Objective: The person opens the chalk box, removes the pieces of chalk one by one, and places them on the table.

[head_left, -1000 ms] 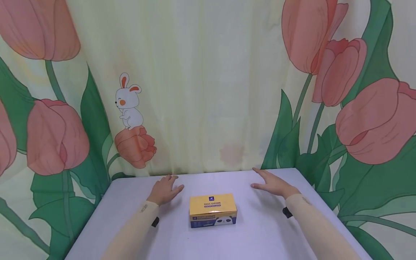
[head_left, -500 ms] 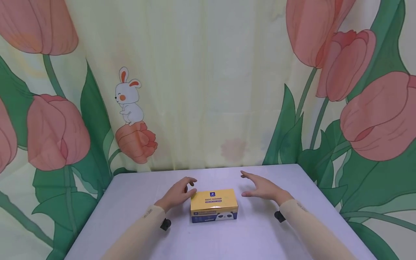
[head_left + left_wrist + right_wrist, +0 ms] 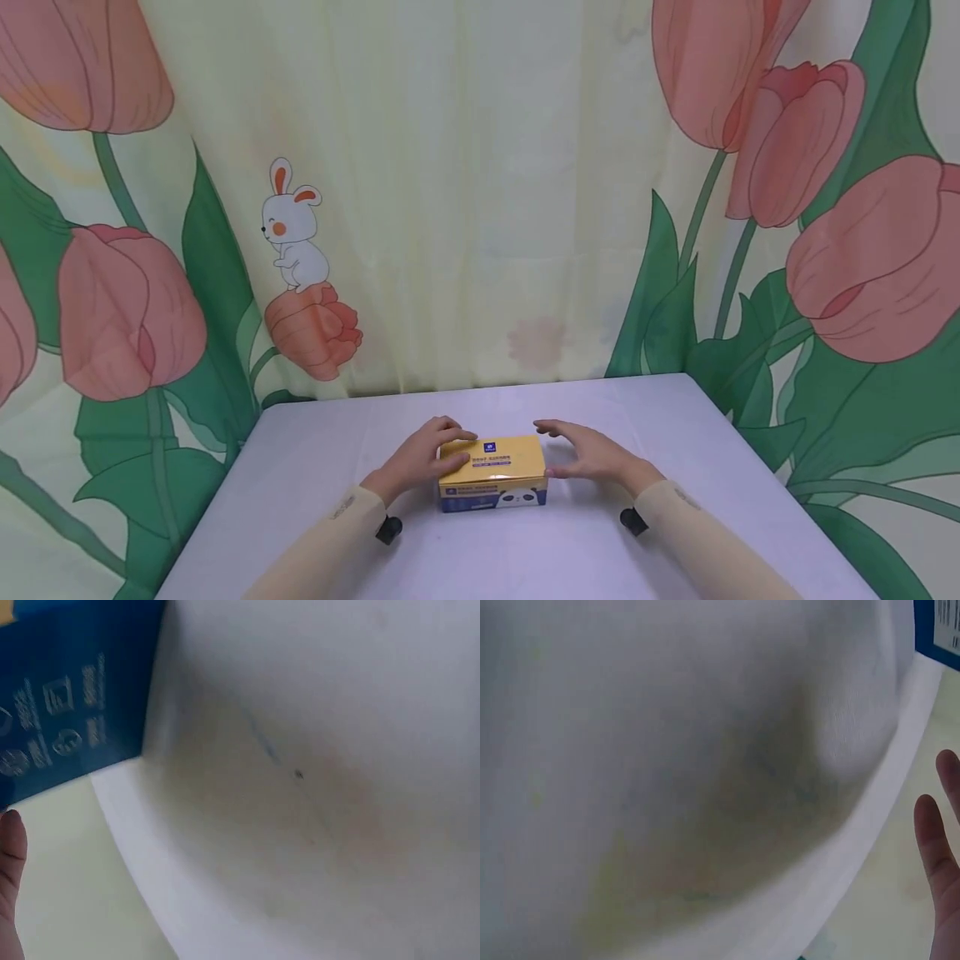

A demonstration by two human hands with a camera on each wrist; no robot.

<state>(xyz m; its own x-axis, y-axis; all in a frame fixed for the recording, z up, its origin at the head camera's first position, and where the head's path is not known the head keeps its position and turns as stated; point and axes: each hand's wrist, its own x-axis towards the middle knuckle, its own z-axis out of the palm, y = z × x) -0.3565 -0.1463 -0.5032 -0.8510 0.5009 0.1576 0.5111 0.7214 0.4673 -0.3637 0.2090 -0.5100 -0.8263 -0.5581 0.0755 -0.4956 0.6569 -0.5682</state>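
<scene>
A cardboard box [image 3: 504, 467] with a yellow lid and a blue lower part sits on the table; a panda face is printed on its front. My left hand [image 3: 416, 457] reaches over its left end, thumb and a finger overlapping the lid in the head view. Beside the right end is my right hand [image 3: 596, 457], fingers spread, thumb tip right at the edge. The left wrist view shows the box's blue end [image 3: 75, 705] with a fingertip [image 3: 10, 840] near its lower edge. In the right wrist view, two fingers [image 3: 934, 832] are apart from the box corner [image 3: 946, 630].
A white cloth covers the table [image 3: 337, 433]. Behind it hangs a curtain [image 3: 465, 208] printed with tulips and a rabbit. A small black device [image 3: 633, 522] is on the underside of the right wrist, and another black device [image 3: 389, 530] is on the left.
Both hands have moved inward to the box. The left has gone from beside it to over its left end, and the right has come close to its right end.
</scene>
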